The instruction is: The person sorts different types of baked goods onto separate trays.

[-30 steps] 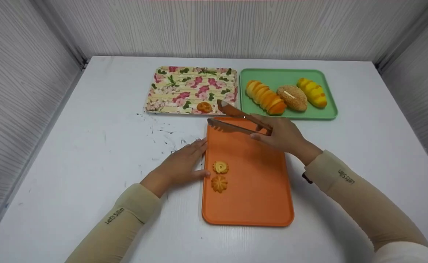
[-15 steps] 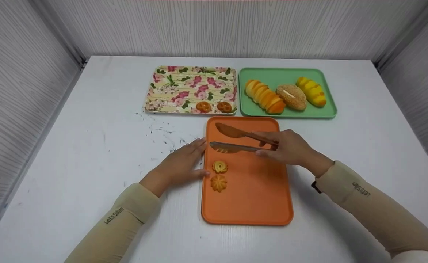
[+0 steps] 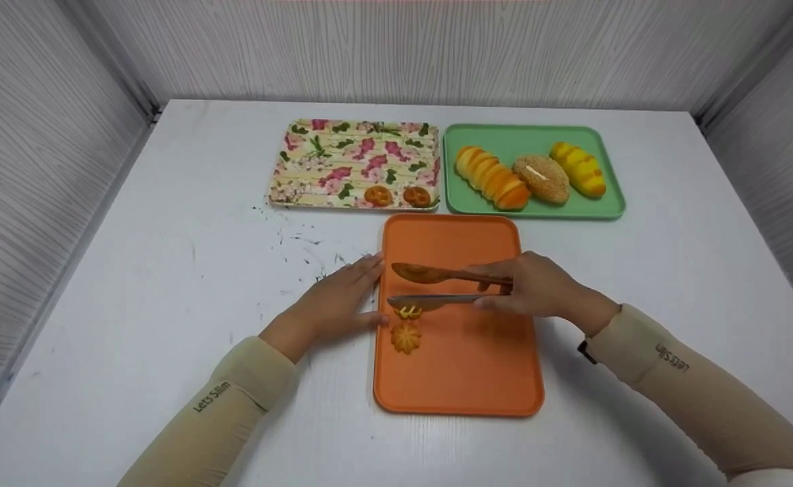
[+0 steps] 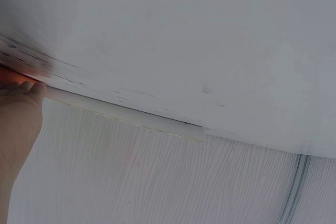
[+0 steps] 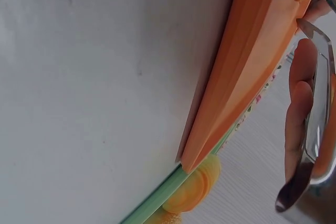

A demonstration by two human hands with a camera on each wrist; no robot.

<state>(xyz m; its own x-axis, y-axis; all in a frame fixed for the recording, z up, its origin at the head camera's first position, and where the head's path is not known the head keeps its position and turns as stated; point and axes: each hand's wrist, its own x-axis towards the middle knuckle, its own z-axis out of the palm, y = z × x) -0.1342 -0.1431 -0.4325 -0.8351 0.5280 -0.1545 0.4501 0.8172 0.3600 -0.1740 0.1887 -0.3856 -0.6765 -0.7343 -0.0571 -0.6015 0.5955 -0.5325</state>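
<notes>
Right hand (image 3: pixel 545 287) grips tongs (image 3: pixel 423 273), arms apart, tips pointing left over orange tray (image 3: pixel 471 379). Near tip's directly over round cookie (image 3: pixel 408 313), partly hiding it; can't tell if touching. Flower cookie (image 3: pixel 406 337) lies just beside it, near side, also at tray's left. Left hand (image 3: pixel 329 304) grips nothing: fingers straight vs. tray's left rim, thumb spread, its tip at rim too.

Far side, left: floral tray (image 3: pixel 363 155) w/ 2 pretzels (image 3: pixel 378 196) nr its near right corner. Far side, right: green tray (image 3: pixel 505 135) w/ striped loaf (image 3: pixel 491 177), seeded bun (image 3: pixel 543 179) & yellow bun (image 3: pixel 579 169), left to right. Desk (image 3: pixel 166 304) has dark marks left of orange tray.
</notes>
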